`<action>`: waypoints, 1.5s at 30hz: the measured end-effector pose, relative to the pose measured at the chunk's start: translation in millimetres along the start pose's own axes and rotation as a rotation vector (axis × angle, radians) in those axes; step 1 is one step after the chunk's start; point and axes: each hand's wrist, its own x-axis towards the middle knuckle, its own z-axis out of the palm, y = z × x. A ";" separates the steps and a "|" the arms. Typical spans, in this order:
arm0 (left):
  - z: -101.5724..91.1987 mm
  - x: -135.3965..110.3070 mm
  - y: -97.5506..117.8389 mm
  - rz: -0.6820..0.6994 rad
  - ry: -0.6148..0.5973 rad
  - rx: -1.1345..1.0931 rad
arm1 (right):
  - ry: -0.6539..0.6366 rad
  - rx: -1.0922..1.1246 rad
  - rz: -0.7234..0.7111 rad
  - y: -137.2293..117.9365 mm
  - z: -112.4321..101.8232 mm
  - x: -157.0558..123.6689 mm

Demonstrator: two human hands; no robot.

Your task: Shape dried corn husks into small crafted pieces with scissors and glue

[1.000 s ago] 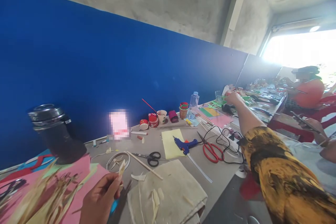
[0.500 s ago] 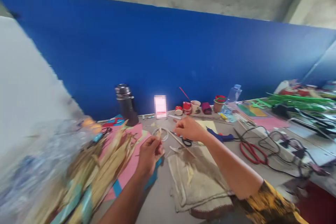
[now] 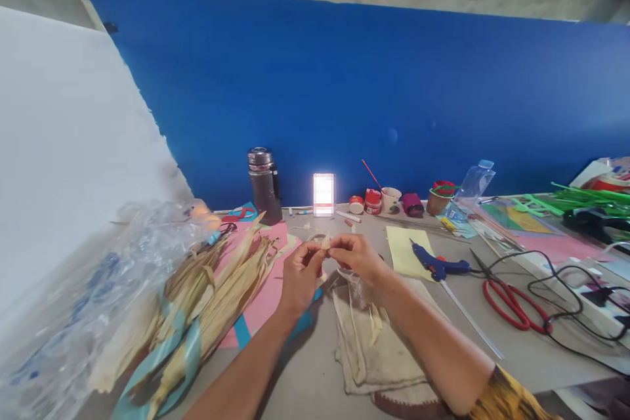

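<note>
My left hand (image 3: 301, 274) and my right hand (image 3: 358, 261) meet fingertip to fingertip over the middle of the table. Between their pinched fingers sits a small pale piece of corn husk (image 3: 325, 243), largely covered by the fingers. Bundles of dried corn husk (image 3: 231, 282), bound with pale blue-green ribbon, lie left of my left hand on pink paper (image 3: 260, 325). Under my right forearm is a folded beige cloth (image 3: 361, 351) with husk scraps on it. A blue glue gun (image 3: 436, 264) lies to the right, partly on yellow paper (image 3: 401, 243), with a clear glue stick in its back.
Red-handled scissors (image 3: 512, 305) and black cables lie on the right beside a white power strip (image 3: 575, 275). Along the blue wall stand a thermos (image 3: 264, 190), a lit phone (image 3: 323, 193), a paper cup (image 3: 391, 199) and a plastic bottle (image 3: 475, 182). Crumpled clear plastic (image 3: 88, 289) covers the left.
My right hand has come back from the glue gun's side to join my left hand at the husk piece. The glue gun now lies turned on the table, and the view has shifted left.
</note>
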 end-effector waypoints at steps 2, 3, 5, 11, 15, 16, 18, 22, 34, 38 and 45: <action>-0.2 -2.1 2.2 0.069 0.019 0.080 | 0.005 0.046 -0.017 0.0 -0.3 -0.3; -0.7 -2.7 2.3 0.103 0.030 0.119 | 0.015 0.063 -0.020 -0.5 -0.6 -0.3; -2.4 -2.9 1.0 0.192 0.055 0.204 | 0.023 0.107 -0.001 -2.1 -2.0 -0.6; -7.8 1.3 -5.2 0.561 0.138 0.428 | -0.175 0.395 0.191 -8.2 -7.3 -3.8; -10.1 1.0 -6.8 0.687 0.123 0.526 | -0.205 0.499 0.278 -10.3 -6.9 -5.7; -10.4 0.7 -7.0 0.710 0.118 0.543 | -0.210 0.520 0.299 -10.7 -6.8 -6.1; -10.8 0.2 -7.1 0.736 0.111 0.563 | -0.225 0.554 0.325 -11.3 -6.7 -6.8; -9.6 0.4 -5.6 0.706 0.116 0.548 | -0.283 0.584 0.289 -12.4 -6.9 -8.0; -8.5 -3.0 2.1 0.600 0.020 0.501 | -0.237 0.588 0.336 -14.3 1.9 -8.6; -2.8 -5.9 6.2 0.470 0.075 0.449 | -0.181 0.610 0.280 -10.9 8.3 -9.3; 4.1 -6.9 7.0 0.181 0.142 0.207 | -0.073 0.661 0.205 -6.9 20.7 -10.5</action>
